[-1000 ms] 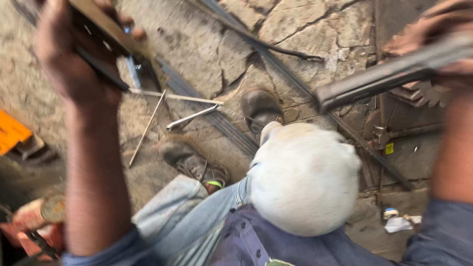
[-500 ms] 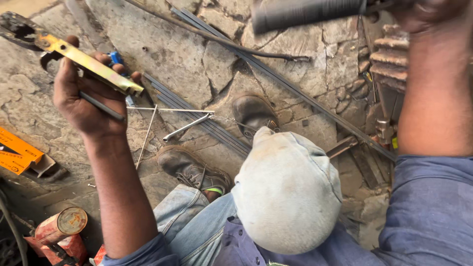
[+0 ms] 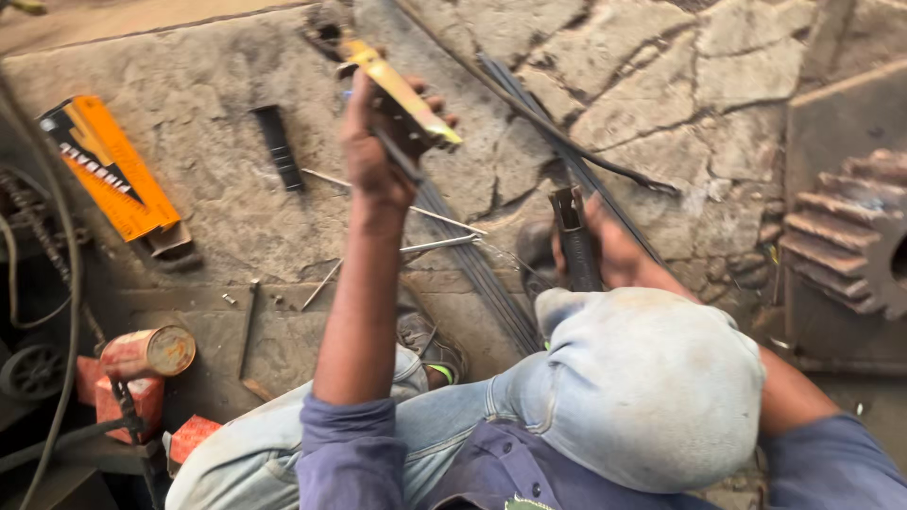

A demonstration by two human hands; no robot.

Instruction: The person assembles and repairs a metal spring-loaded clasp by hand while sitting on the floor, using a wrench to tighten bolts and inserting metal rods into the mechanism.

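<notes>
A rough metalworking yard: cracked stone ground [image 3: 661,57] strewn with long dark steel rods [image 3: 491,274], a rusty toothed gear wheel [image 3: 850,227] at three o'clock, an orange flat box [image 3: 109,170] at ten o'clock, a rusted tin can [image 3: 149,351] at eight.

right hand [image 3: 614,255]: mostly hidden behind the raised knee [image 3: 652,378] and the dark metal bar [image 3: 574,244] it grips
yellow-handled tool [image 3: 402,94]: motion-blurred, kind unclear
large gear [image 3: 850,231]: cut off by right edge
dark shoe [image 3: 535,253]: blurred, partly hidden behind the bar
cable [image 3: 57,283]: runs off left edge
</notes>
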